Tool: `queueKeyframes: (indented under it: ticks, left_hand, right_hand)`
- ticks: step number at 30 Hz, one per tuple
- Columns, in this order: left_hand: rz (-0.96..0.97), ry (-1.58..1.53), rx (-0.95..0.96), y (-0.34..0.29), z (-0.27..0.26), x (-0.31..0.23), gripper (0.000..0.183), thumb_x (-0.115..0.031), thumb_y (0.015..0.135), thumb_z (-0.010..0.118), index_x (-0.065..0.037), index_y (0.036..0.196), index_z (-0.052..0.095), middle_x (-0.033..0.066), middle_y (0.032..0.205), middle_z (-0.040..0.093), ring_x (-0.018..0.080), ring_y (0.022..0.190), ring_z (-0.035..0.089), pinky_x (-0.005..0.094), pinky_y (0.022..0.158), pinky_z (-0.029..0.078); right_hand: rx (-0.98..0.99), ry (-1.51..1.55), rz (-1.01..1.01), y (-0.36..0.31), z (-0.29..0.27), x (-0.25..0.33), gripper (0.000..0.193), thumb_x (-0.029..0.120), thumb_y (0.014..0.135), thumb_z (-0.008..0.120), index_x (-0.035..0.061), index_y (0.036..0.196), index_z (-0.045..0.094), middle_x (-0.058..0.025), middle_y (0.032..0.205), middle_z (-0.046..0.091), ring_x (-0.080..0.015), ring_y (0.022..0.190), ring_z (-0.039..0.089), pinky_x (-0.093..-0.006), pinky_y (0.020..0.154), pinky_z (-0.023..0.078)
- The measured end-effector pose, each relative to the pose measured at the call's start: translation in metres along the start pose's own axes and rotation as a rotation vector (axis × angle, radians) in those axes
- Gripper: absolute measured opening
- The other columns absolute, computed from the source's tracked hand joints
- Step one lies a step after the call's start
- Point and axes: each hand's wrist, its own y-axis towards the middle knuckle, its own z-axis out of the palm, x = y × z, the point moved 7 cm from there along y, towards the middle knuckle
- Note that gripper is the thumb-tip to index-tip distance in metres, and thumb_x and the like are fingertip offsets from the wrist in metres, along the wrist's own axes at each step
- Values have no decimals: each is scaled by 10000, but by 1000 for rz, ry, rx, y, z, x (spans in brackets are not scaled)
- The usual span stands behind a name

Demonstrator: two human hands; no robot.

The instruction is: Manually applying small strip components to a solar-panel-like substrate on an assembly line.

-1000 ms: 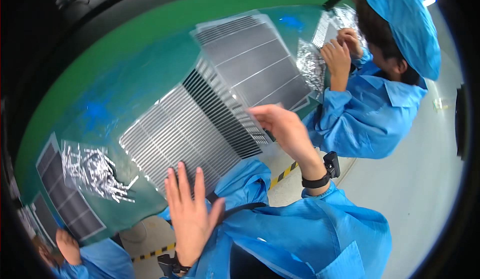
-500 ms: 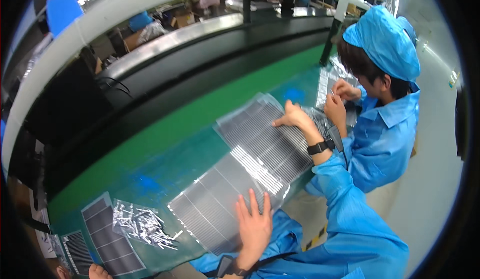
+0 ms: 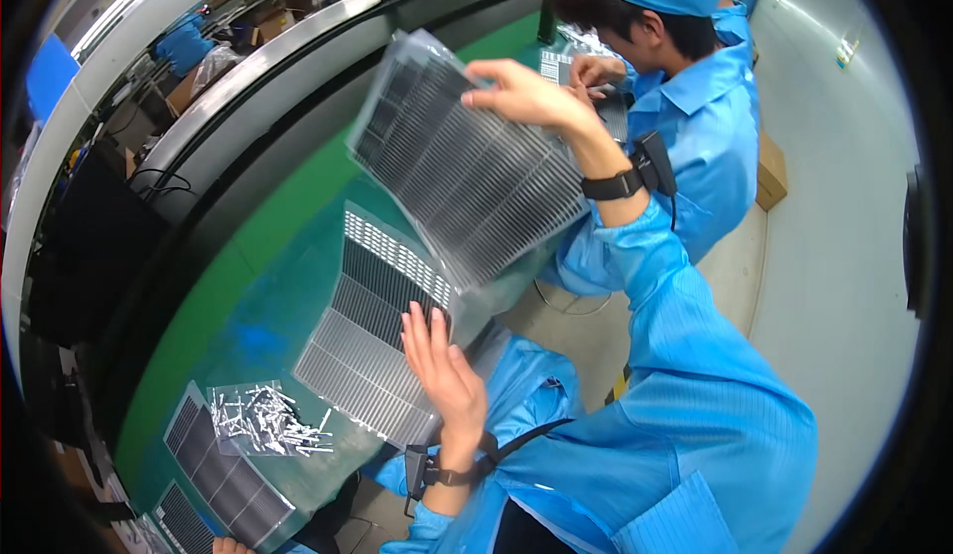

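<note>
My right hand (image 3: 521,92) pinches the far edge of a stack of dark striped sheets (image 3: 467,172) in clear film. The stack is tilted up off the table. Beneath and to its left lies another grey striped sheet (image 3: 372,331), with a row of white marks across its far part. My left hand (image 3: 449,380) has its fingers stretched out over the right side of this sheet. Whether it touches or just hovers, I cannot tell.
A clear bag of small silvery strips (image 3: 266,420) lies left on the green table (image 3: 213,331), beside a dark panelled sheet (image 3: 233,475). A co-worker in blue (image 3: 685,127) works at the right. Another person's fingers (image 3: 230,546) show at the lower left. A shelf rail (image 3: 238,92) runs behind.
My right hand has lifted the striped stack off the lower sheet, uncovering more of it. My left hand has shifted left and up. The whole view has swung to the right.
</note>
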Motion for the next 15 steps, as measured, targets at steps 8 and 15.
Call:
queueKeyframes:
  ticks: [8,15]
  left_hand:
    - [148,146,163,-12,25,-9,439,-122,1024,545,-80,1460,576,241,1545,483,447,1444,434,579,1191,314]
    - [247,430,284,-26,46,-1,492,-319,958,664,-152,1419,617,214,1527,510,433,1402,482,592,1164,357]
  right_hand:
    - [-529,-142,-165,-80,-103,76,387,168,960,726,-43,1271,636,-154,1006,733,-180,917,695,-331,816,546]
    - [-453,643,-135,-46,-145,83,312,123,998,675,-19,1273,633,-20,966,714,-95,795,643,-264,712,525]
